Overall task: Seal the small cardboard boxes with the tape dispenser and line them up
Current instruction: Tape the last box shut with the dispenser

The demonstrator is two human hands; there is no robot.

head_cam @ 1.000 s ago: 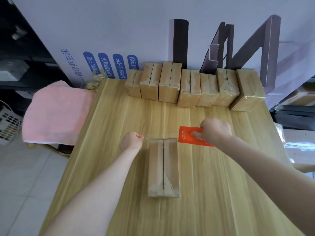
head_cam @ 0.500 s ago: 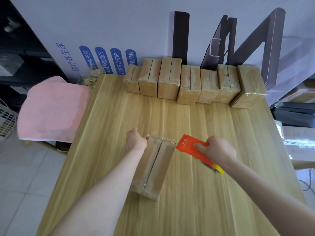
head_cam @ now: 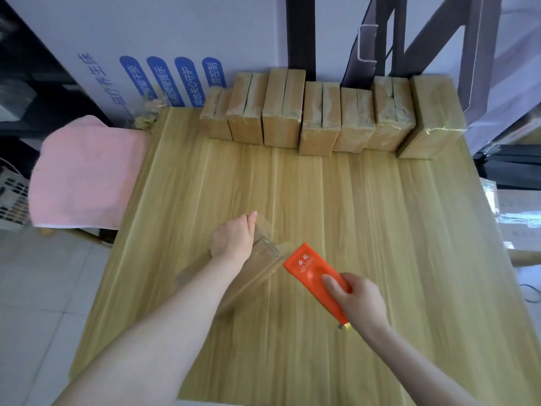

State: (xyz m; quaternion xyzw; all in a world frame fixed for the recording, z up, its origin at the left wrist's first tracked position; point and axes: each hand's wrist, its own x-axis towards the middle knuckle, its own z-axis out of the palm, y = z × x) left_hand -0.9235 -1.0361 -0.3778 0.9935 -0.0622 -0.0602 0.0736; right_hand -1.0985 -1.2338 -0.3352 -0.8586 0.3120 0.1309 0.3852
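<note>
Gripping the tape dispenser (head_cam: 310,268), the right hand (head_cam: 361,300) waits beside the box (head_cam: 259,271) that the left hand (head_cam: 232,244) holds near the middle of the desk (head_cam: 380,230); sealing likely needs tape pressed on.

The left hand (head_cam: 232,241) grips the far end of a box (head_cam: 263,256) lying askew on the bench (head_cam: 366,215). The right hand (head_cam: 361,300) holds an orange dispenser (head_cam: 310,271) just beside it. Seven boxes (head_cam: 322,112) line the back edge.
</note>
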